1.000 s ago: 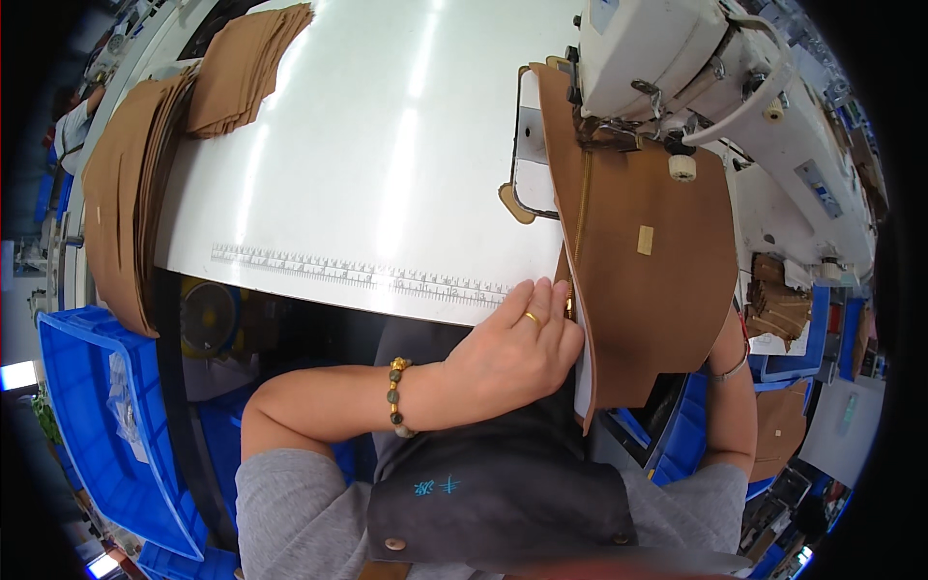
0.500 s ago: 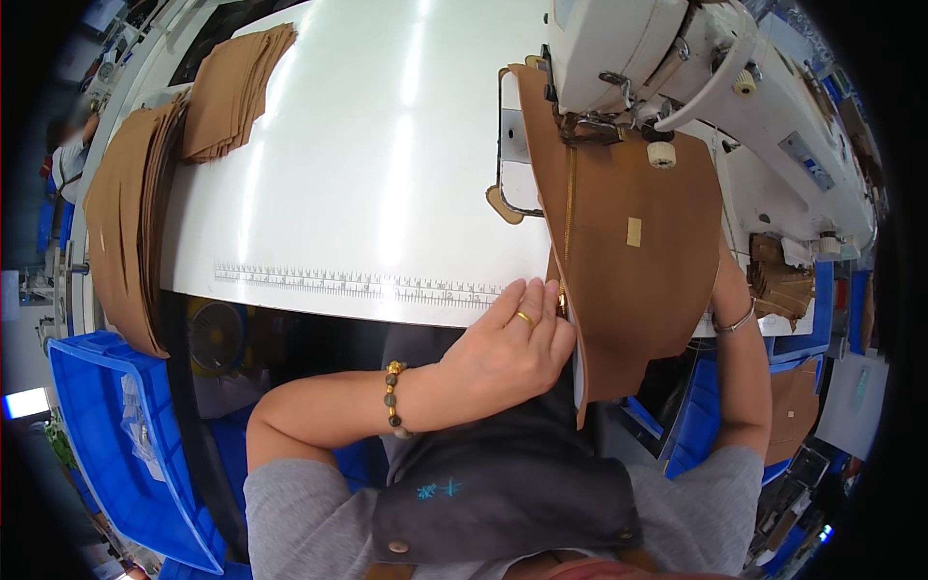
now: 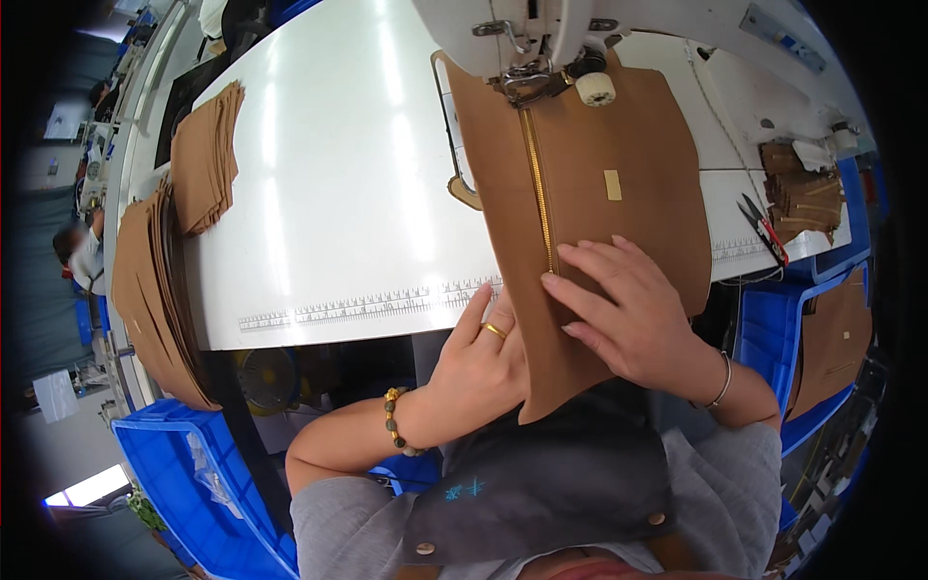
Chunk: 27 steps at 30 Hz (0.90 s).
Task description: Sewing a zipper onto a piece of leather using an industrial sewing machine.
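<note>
A brown leather-like panel with a brass-toothed zipper lies under the head of a white sewing machine. The zipper's far end runs up to the presser foot. My left hand grips the panel's near left edge; some of its fingers are hidden beneath the material. My right hand lies on top of the panel with fingers spread, fingertips beside the zipper's near end. A small pale yellow rectangle sits on the panel right of the zipper.
Brown cut pieces form two stacks, a smaller one and a larger one, at left. Red-handled snips and small brown pieces lie at right. Blue crates stand below the table, whose front edge carries a ruler scale.
My right hand has come from beyond the panel's right edge onto its top, near the zipper. The panel's zipper side now lies more open to view. The whole view has shifted and turned.
</note>
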### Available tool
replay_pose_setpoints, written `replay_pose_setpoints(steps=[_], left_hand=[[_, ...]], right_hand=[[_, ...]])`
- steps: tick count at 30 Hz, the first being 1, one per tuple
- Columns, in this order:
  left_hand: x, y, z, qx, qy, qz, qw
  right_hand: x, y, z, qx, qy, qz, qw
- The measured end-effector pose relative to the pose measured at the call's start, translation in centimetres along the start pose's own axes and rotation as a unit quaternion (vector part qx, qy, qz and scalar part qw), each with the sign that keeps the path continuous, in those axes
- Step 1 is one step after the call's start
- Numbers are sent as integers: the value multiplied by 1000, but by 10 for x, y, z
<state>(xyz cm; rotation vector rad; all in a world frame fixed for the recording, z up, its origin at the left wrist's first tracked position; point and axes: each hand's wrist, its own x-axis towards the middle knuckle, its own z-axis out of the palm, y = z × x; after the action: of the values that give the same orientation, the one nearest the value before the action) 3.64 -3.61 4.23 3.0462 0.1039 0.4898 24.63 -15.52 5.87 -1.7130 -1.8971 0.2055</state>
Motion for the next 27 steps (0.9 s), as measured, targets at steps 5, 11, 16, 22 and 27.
replay_pose_setpoints(steps=[5,11,16,22,27], left_hand=[[-14,1,4,-3,23,-45,999],[-23,-20,-10,-112,-8,-107,988],[-3,-54,-19,-161,91,-174,967],[42,-49,-9,-81,-34,-150,985],[45,-56,-12,-55,-75,-122,988]], right_hand=[[-6,-4,14,-78,-29,-25,996],[-8,-3,13,-106,-35,-48,993],[-6,1,8,-94,-44,-61,993],[-2,5,2,-90,-46,-80,992],[21,28,-13,-40,-97,-119,987]])
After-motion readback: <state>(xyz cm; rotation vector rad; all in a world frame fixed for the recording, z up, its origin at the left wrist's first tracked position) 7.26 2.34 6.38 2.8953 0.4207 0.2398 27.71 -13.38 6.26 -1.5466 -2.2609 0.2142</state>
